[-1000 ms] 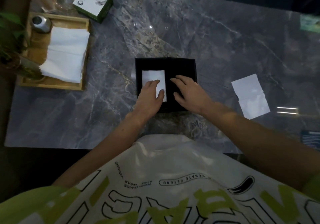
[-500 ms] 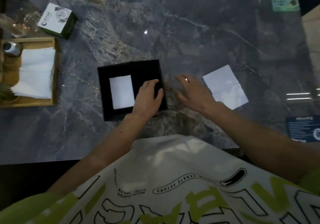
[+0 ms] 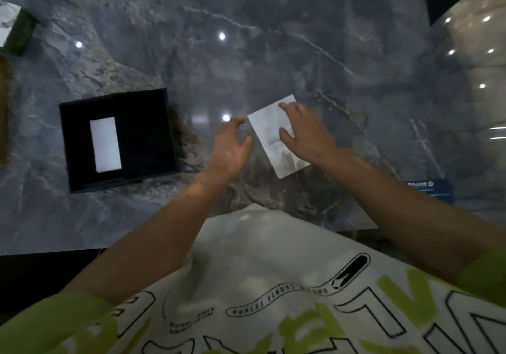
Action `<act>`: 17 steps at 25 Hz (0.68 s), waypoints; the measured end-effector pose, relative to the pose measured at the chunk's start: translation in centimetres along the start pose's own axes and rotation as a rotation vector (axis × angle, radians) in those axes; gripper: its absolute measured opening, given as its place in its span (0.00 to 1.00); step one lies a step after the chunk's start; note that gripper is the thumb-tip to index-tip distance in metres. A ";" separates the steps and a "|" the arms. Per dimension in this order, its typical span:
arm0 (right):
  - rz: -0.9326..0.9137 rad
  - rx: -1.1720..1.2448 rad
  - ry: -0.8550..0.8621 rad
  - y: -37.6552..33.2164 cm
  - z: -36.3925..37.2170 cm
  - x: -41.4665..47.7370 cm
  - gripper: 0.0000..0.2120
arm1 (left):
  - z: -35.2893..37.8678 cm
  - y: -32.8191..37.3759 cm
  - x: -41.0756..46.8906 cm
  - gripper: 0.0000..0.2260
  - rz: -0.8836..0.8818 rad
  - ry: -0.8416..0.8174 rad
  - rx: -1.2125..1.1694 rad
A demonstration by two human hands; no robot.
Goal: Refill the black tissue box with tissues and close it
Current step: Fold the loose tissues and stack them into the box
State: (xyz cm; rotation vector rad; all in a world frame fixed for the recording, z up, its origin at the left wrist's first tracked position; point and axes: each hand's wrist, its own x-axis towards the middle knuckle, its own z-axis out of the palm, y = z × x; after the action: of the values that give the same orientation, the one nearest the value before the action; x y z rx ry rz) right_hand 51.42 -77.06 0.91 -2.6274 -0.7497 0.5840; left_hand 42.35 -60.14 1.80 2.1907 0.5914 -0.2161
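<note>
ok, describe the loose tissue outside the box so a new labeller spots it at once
On the grey marble table, the black tissue box sits at the left. Right of it, past the left hand, a white tissue lies flat on bare marble, the right hand touching its right edge. Unlike the narrower tissue inside the box, it lies tilted and outside any container.

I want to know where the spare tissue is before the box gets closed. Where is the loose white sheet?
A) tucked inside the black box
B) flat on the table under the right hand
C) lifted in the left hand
B: the white sheet lies flat on the table, right of the black box, with the right hand resting on it.
</note>
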 end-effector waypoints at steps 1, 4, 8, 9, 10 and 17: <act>0.003 0.005 0.002 1.1 -0.2 -0.1 0.26 | 0.8 0.6 0.1 0.19 -0.010 -0.010 0.008; 0.039 0.028 0.027 3.5 -0.4 -0.4 0.26 | 2.6 1.5 0.6 0.21 -0.070 -0.053 -0.010; 0.078 0.046 -0.026 5.4 -0.3 -0.4 0.26 | 4.5 1.6 0.8 0.22 -0.203 -0.070 -0.068; 0.078 0.051 -0.042 5.7 -0.3 -0.3 0.26 | 4.9 1.6 1.0 0.23 -0.245 -0.071 -0.093; 0.077 0.066 -0.050 6.1 -0.3 -0.2 0.25 | 5.3 1.6 1.2 0.23 -0.287 -0.074 -0.124; 0.196 0.215 -0.085 6.9 0.4 0.6 0.22 | 7.7 1.6 2.1 0.23 -0.428 -0.072 -0.226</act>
State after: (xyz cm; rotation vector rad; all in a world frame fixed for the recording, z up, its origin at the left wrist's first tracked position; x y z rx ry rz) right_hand 54.62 -82.14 -2.57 -2.5041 -0.4272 0.7879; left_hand 45.33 -66.17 -2.75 1.8124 0.9907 -0.4291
